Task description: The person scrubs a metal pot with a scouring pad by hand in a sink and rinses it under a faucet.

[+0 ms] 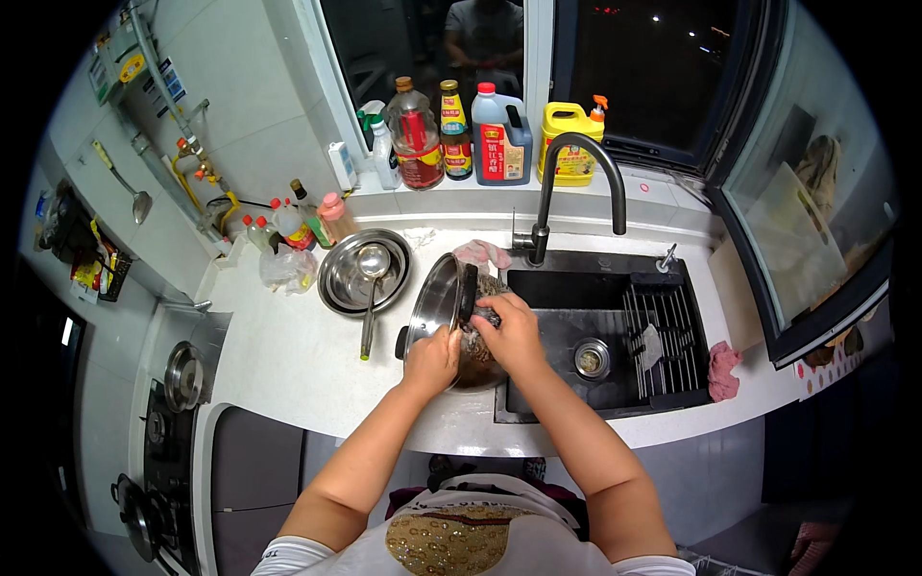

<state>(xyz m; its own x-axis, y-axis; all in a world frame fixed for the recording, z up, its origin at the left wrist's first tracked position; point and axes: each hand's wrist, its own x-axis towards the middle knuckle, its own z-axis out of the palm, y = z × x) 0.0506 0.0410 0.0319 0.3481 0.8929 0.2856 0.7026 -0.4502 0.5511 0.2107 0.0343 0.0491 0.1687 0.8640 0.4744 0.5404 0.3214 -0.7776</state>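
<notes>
A stainless steel pot [434, 298] with black side handles stands tilted on the counter at the sink's left edge, its opening turned to the left. My left hand [432, 361] is closed on the near part of its rim. My right hand [511, 336] is closed round a grey, fuzzy wad [491, 316] that looks like a steel wool scrubber. It presses the wad against the pot's outer side, just beside the upper black handle [468, 293]. The fingers partly cover the wad. The pot's shiny underside shows brownish, mottled patches, which may be dirt or reflections.
Left of the pot, a ladle [370, 288] rests across stacked metal bowls [331, 278]. The black sink [567, 331] with a drying rack [663, 336] lies right, under a tall dark faucet [618, 206]. A pink cloth [483, 253] lies behind the pot. Bottles line the sill [442, 199].
</notes>
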